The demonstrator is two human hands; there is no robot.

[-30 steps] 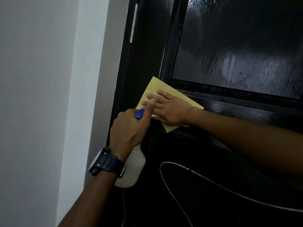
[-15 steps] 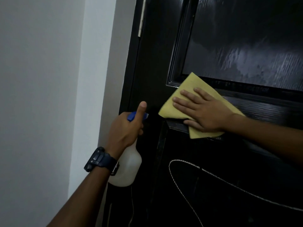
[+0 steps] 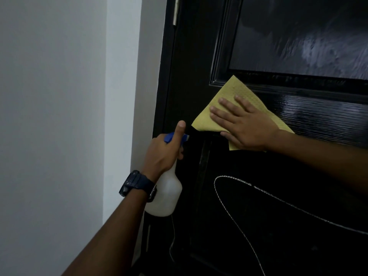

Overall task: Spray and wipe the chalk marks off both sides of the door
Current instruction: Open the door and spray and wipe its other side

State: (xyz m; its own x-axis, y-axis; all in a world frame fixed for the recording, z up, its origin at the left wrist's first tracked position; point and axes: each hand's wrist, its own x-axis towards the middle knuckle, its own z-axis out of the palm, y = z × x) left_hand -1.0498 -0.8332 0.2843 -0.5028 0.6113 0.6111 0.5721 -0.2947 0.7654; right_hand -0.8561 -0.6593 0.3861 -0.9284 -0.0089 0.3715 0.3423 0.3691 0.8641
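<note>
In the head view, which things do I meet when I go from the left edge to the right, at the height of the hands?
White wall → left hand gripping the spray bottle → yellow cloth → right hand pressing flat on the cloth → black door.

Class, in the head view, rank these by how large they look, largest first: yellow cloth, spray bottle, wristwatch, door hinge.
1. Yellow cloth and spray bottle: alike, and hands partly hide both, so unranked.
2. Wristwatch.
3. Door hinge; farther away and cut off by the frame.

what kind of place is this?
Probably indoors in a home or flat, at a doorway: a glossy black panelled door with a hinge, set beside a plain white wall. Nothing else shows.
</note>
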